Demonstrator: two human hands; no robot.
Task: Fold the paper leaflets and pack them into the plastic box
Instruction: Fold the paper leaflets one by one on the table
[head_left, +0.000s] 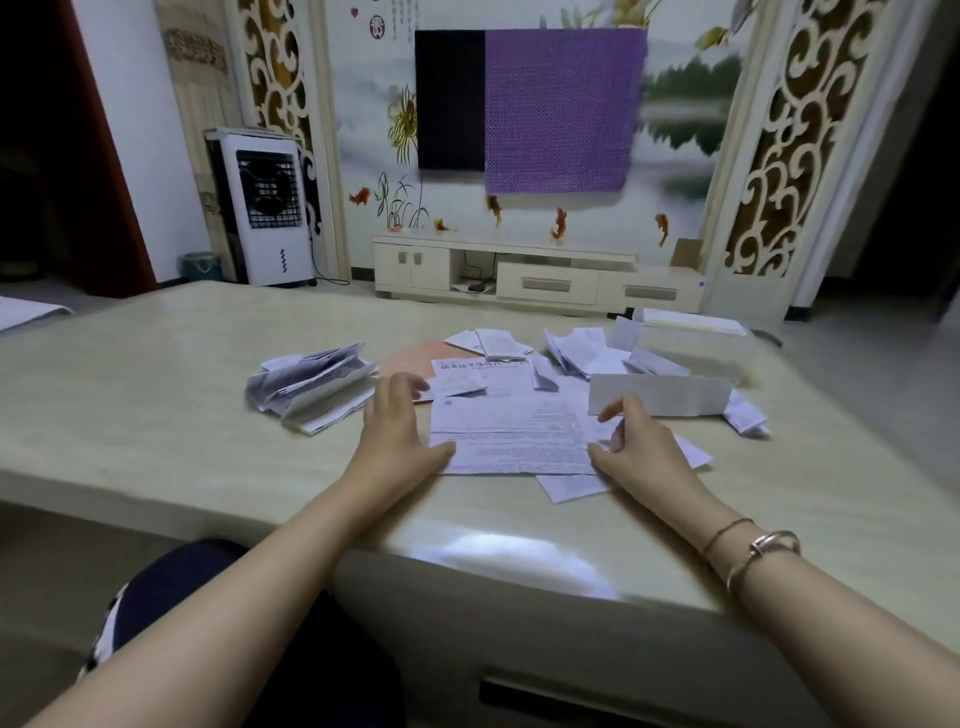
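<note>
A printed paper leaflet (514, 431) lies unfolded and flat on the table in front of me. My left hand (397, 431) rests at its left edge with the thumb on the near corner and the fingers relaxed. My right hand (636, 441) sits at the leaflet's right edge, fingers loosely curled over the paper; a pinch cannot be made out. A pile of folded leaflets (314, 387) lies to the left. More loose leaflets (576, 351) lie behind. The translucent plastic box (696, 351) stands at the far right with a white sheet (660, 395) leaning before it.
The beige table (156, 415) has its near edge just under my forearms. A round pinkish mat (405, 361) lies under the papers. Small folded scraps (745, 415) lie right of the white sheet. A TV cabinet and a fan unit stand beyond the table.
</note>
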